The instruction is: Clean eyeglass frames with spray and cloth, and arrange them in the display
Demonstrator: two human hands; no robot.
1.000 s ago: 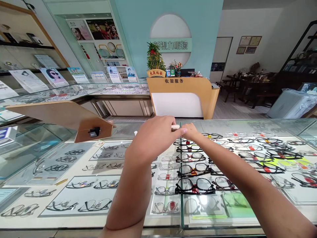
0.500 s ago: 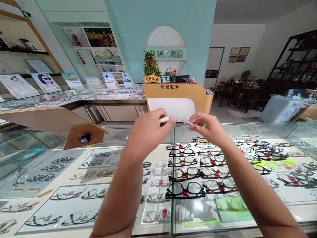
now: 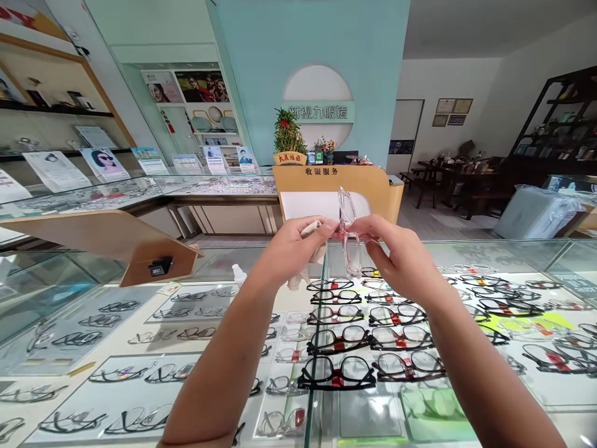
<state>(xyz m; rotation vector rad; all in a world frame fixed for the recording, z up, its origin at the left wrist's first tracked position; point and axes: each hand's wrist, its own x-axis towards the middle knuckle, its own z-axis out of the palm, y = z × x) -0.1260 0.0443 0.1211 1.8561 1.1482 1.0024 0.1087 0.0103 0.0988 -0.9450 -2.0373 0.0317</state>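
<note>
Clear-framed eyeglasses [image 3: 352,254] are upended between my two hands, one lens above the other, over the glass counter. My right hand [image 3: 396,252] pinches them near the middle from the right. In my left hand [image 3: 293,249] is a bunched, off-white cloth [image 3: 298,281], part of it hanging below the fingers. The left thumb and fingertips reach to the glasses' near side; whether they press on the frame I cannot tell. Below, rows of black-framed glasses [image 3: 336,371] with red tags stand on the counter.
More eyeglasses [image 3: 74,418] lie on trays inside the case at left. A small white bottle [image 3: 239,274] stands behind my left forearm. A wooden board [image 3: 107,233] juts in from the left. Beyond the counter is a wooden cashier desk [image 3: 331,177].
The clear glasses have turned from nearly flat to upended, and my hands have come closer together. More of the cloth now hangs below my left hand. The view has tilted up slightly.
</note>
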